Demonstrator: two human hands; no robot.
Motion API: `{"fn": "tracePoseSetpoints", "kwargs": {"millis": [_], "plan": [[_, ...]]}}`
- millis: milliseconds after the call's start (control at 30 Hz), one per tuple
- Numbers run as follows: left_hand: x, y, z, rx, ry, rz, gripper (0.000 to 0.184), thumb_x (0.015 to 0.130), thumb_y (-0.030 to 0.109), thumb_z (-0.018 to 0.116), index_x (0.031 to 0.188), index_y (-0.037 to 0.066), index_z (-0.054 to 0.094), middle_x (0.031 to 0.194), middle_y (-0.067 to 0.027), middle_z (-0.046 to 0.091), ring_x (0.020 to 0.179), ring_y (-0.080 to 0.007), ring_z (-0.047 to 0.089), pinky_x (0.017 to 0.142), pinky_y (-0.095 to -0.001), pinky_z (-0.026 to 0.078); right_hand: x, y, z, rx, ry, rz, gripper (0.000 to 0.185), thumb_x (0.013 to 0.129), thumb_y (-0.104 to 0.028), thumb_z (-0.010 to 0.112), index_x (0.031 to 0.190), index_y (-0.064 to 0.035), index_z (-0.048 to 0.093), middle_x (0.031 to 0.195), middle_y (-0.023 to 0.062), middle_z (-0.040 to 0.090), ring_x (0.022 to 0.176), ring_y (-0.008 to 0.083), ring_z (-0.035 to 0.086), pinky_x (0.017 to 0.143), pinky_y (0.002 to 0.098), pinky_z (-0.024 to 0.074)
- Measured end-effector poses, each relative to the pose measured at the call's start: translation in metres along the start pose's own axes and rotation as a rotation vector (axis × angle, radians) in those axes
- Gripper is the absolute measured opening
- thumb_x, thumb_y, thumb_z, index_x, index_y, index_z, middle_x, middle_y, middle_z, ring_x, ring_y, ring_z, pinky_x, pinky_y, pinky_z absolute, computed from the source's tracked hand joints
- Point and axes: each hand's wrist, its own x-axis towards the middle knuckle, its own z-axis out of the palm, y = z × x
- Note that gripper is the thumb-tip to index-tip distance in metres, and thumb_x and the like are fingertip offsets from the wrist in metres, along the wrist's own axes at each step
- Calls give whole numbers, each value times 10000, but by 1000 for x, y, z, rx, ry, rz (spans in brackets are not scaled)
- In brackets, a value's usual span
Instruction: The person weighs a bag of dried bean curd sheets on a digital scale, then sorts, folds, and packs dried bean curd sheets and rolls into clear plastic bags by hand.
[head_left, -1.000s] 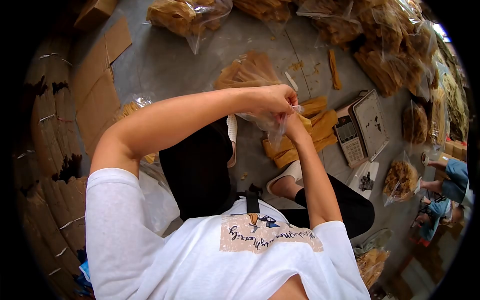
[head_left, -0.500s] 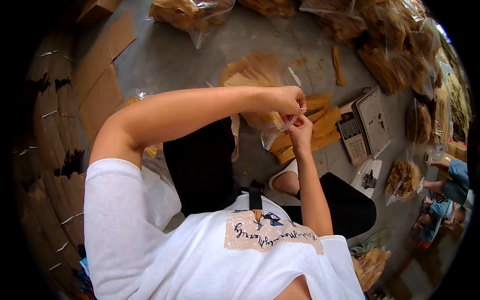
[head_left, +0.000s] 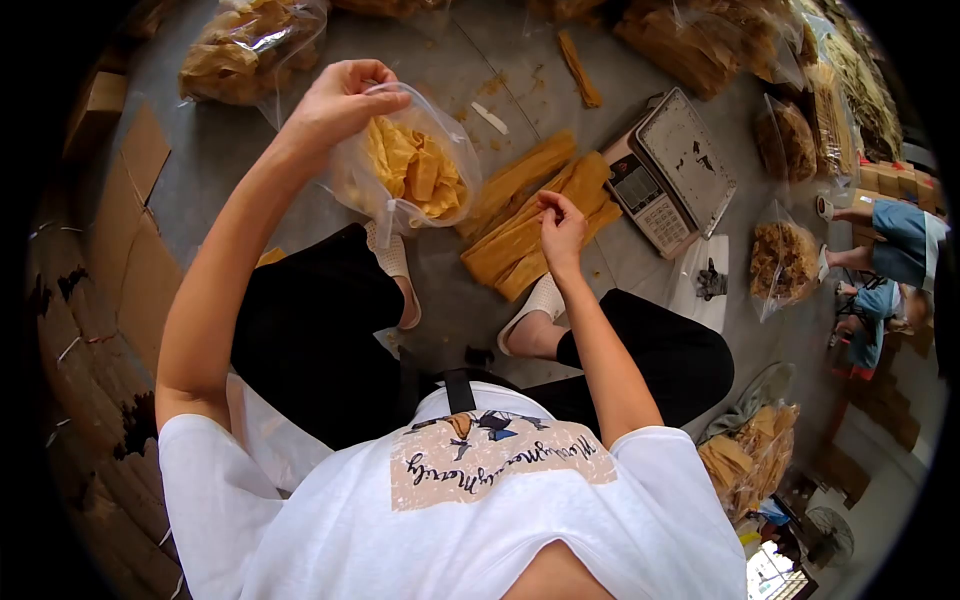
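My left hand (head_left: 352,98) is closed on the rim of a clear plastic bag (head_left: 468,165), whose mouth gapes open. Crumpled yellow sheets (head_left: 415,170) fill the inside of the bag. My right hand (head_left: 563,232) is loosely closed, its fingers curled over a pile of flat tan strips (head_left: 520,250) on the floor, with nothing visible in them. Between the bag and the right hand, part of the strips shows.
A scale (head_left: 660,175) lies right of the strips. Filled bags stand at the top left (head_left: 235,55), right (head_left: 783,258) and lower right (head_left: 750,455). Flattened cardboard (head_left: 135,240) lies left. A loose strip (head_left: 578,70) rests ahead. A person's legs (head_left: 890,235) show at far right.
My hands have moved apart. My left hand has carried the bag up and left, and its mouth is now open; my right hand has let go of it. The view has shifted too.
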Motion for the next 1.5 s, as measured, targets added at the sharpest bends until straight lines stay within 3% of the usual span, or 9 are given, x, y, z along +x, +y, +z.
{"fn": "tracePoseSetpoints", "kwargs": {"millis": [167, 267, 367, 567, 700, 933, 1367, 1433, 1500], "plan": [[-2, -8, -11, -59, 18, -29, 202, 804, 206, 707, 817, 97, 537, 656, 85, 520, 573, 21, 443, 520, -146, 305, 45, 37, 16, -379, -136, -55, 355, 820, 40, 468, 1156, -29, 563, 1123, 177, 594, 1058, 329, 554, 888, 395, 443], [0, -14, -6, -45, -116, -103, 221, 788, 192, 725, 806, 88, 530, 643, 88, 507, 552, 22, 419, 494, -145, 282, 75, 55, 48, -814, -418, -406, 487, 805, -18, 495, 1286, -90, 470, 1328, 159, 458, 1286, 339, 345, 1066, 425, 283], [4, -19, 1, -35, -219, -189, 223, 781, 169, 729, 805, 73, 529, 618, 85, 489, 526, 17, 396, 473, -158, 269, 87, 59, 59, -1097, -500, -839, 603, 746, 19, 546, 1324, -117, 438, 1249, 168, 502, 1215, 363, 404, 1064, 441, 285], [11, -25, 12, 22, -329, -267, 210, 809, 187, 695, 765, 70, 525, 569, 71, 449, 481, -14, 381, 451, -186, 259, 103, 46, 53, -1336, -877, -628, 286, 742, -57, 560, 1015, -82, 641, 1059, 135, 561, 1101, 323, 469, 1040, 460, 297], [11, -26, 20, -89, -162, -244, 215, 829, 239, 674, 865, 28, 648, 579, 60, 462, 509, -24, 367, 470, -191, 265, 101, 26, -1, -929, -347, -781, 258, 709, 1, 569, 942, -69, 655, 987, 117, 579, 1020, 284, 502, 1036, 411, 325], [3, 1, 33, -237, 109, -150, 237, 873, 234, 622, 1012, 54, 689, 605, 65, 485, 519, -29, 332, 483, -191, 264, 29, -122, -84, -606, -85, -379, 239, 755, 9, 572, 991, -16, 601, 886, 142, 574, 888, 317, 527, 856, 386, 426], [-80, -27, 192, -475, -94, -179, 243, 882, 155, 594, 1041, -18, 658, 926, -31, 655, 845, -78, 553, 755, -239, 436, -67, -97, -57, -353, -419, -152, 278, 788, -136, 606, 1046, -34, 627, 894, 217, 641, 840, 344, 628, 760, 361, 478], [-99, -49, 228, -466, 28, -151, 242, 880, 159, 596, 1025, -23, 661, 892, -26, 657, 825, -70, 547, 745, -239, 434, -65, -35, -34, -118, -405, 25, 269, 803, -126, 582, 1039, -2, 621, 907, 211, 654, 847, 317, 640, 754, 364, 475], [-107, -54, 247, -440, 42, -148, 246, 881, 166, 597, 1021, -26, 662, 874, -20, 652, 822, -65, 543, 746, -238, 432, -59, 33, -25, 792, -549, 327, 346, 806, -132, 586, 1118, 19, 570, 1035, 212, 634, 953, 302, 618, 811, 362, 462]]}}
